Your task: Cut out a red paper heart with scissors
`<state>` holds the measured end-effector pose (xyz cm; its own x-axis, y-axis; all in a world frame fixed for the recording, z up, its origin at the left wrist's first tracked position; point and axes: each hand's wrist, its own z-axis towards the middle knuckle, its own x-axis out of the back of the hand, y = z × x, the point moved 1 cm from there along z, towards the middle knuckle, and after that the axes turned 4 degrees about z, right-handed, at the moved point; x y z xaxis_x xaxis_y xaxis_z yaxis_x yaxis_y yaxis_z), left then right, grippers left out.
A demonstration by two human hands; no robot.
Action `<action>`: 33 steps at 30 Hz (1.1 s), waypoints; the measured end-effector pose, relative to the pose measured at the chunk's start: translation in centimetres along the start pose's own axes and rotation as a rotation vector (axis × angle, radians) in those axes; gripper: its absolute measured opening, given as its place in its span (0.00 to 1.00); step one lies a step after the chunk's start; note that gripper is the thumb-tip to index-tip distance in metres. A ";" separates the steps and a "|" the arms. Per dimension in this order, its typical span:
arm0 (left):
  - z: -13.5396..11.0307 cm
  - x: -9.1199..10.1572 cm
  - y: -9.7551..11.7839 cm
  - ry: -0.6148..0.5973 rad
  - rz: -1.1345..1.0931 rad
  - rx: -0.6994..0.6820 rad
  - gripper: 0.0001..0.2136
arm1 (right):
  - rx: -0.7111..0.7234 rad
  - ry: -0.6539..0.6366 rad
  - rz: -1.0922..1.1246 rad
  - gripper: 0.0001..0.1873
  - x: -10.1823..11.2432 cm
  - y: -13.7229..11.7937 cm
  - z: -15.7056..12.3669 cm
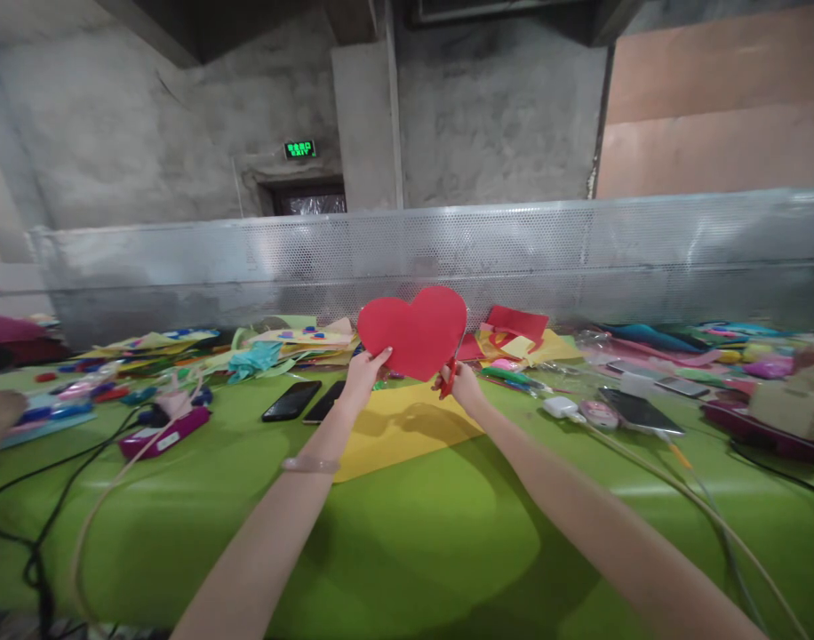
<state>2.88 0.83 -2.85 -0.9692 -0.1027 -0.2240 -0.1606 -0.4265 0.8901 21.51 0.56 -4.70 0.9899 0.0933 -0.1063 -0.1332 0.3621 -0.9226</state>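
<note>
A red paper heart (413,331) is held upright above the table, its point facing down. My left hand (365,373) pinches its lower left edge between thumb and fingers. In my right hand (461,388) are red-handled scissors (450,379), fingers wrapped round the handles. Their blades stand along the heart's right edge; whether they touch the paper I cannot tell. Below both hands a yellow paper sheet (407,436) lies on the green tabletop (434,533).
Two dark phones (291,401) lie left of the yellow sheet. Purple power strips (165,434) with cables sit at both sides. Red and yellow paper scraps (517,322) lie behind, before a perforated metal panel (407,249). Another person's arm (0,418) shows at far left.
</note>
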 end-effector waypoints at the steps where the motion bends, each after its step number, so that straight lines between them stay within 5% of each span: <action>1: 0.0 0.0 0.0 -0.002 0.003 0.000 0.15 | 0.000 0.000 0.000 0.07 0.0 0.0 0.0; 33: -0.1 -0.2 -0.1 -0.084 0.060 -0.053 0.12 | -0.020 0.043 0.056 0.09 0.3 0.3 0.4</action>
<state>3.06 0.82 -2.96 -0.9894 -0.0542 -0.1350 -0.0941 -0.4689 0.8782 21.79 1.10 -4.89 0.9821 0.0730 -0.1735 -0.1881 0.3391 -0.9218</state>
